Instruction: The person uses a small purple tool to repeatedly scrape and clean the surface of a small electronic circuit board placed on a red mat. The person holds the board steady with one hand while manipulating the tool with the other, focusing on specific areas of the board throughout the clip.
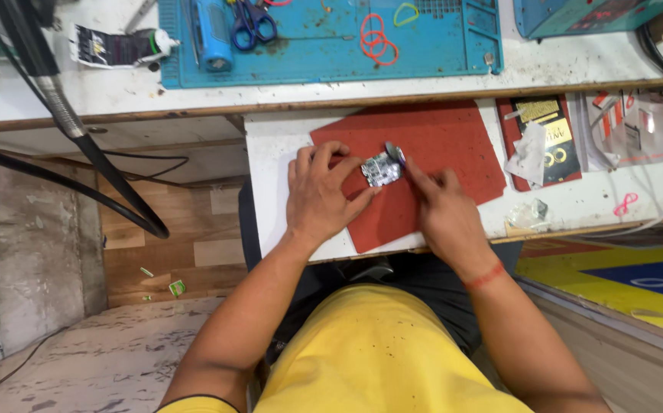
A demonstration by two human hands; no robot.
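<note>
A black packet with yellow print (543, 138) lies flat on the pull-out shelf (274, 145) to the right of the red mat (453, 153), a crumpled white wrapper (528, 155) resting on its left edge. Further right sits a white package with red markings (637, 126). On the upper bench, a black-and-white tube (113, 46) lies on its side left of the blue work mat (324, 53), its cap pointing right.

A small silvery circuit board (381, 169), roughly square with tiny dark parts on its face, sits on the red mat between both hands, slightly rotated; no long axis is clear. The left hand (320, 195) pinches the board at its left edge. The right hand (442, 206) grips a slim metal tool (395, 154), its tip angled up-left at the board's top right corner.
</note>
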